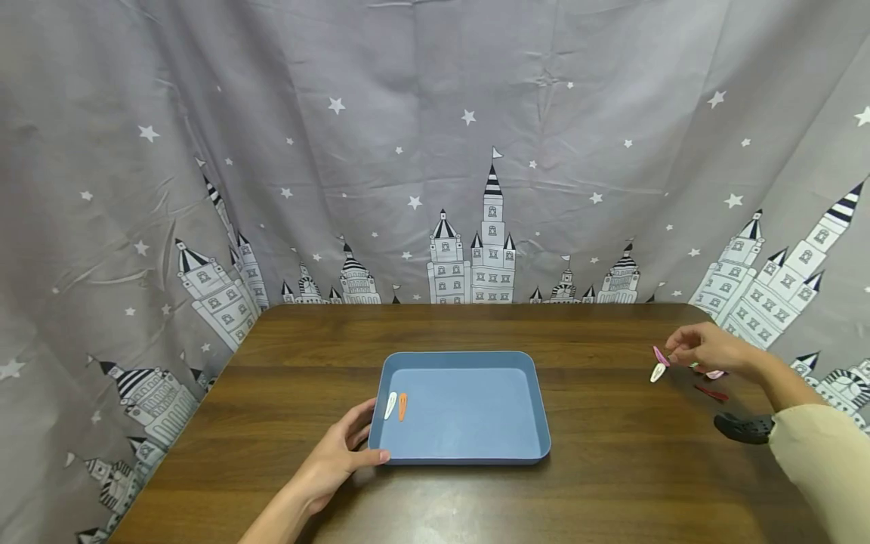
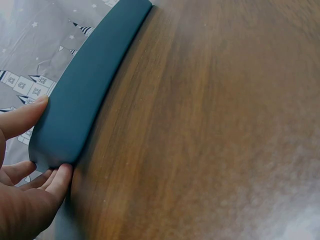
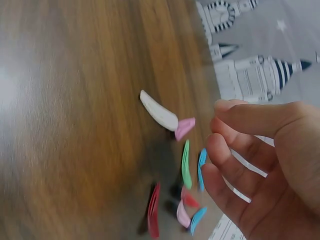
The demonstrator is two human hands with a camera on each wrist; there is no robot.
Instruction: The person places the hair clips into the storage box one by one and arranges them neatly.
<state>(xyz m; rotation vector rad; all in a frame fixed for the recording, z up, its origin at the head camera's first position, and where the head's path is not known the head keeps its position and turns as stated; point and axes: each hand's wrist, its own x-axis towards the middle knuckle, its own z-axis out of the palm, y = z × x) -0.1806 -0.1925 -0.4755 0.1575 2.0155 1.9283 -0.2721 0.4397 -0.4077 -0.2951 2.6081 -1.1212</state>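
Observation:
A blue rectangular tray [image 1: 462, 415] lies on the wooden table. Inside it, near the left wall, a white hair clip [image 1: 390, 406] and an orange hair clip [image 1: 403, 406] sit side by side. My left hand [image 1: 347, 446] grips the tray's front left corner, thumb on the rim and fingers against the outer wall [image 2: 90, 85]. At the right, my right hand [image 3: 260, 155] hovers over loose hair clips, fingers loosely bent and nothing visible between them. Nearest its fingertips are a pink hair clip [image 1: 661, 356] and a white hair clip [image 1: 657, 372], which overlap.
More clips lie beneath and beside the right hand: a dark red one [image 3: 153, 210], a green one [image 3: 186, 165], blue ones [image 3: 202, 170] and a light pink one [image 3: 183, 215]. A black strap-like object [image 1: 744, 428] shows by the right sleeve. A grey castle-print curtain [image 1: 435, 151] hangs behind the table.

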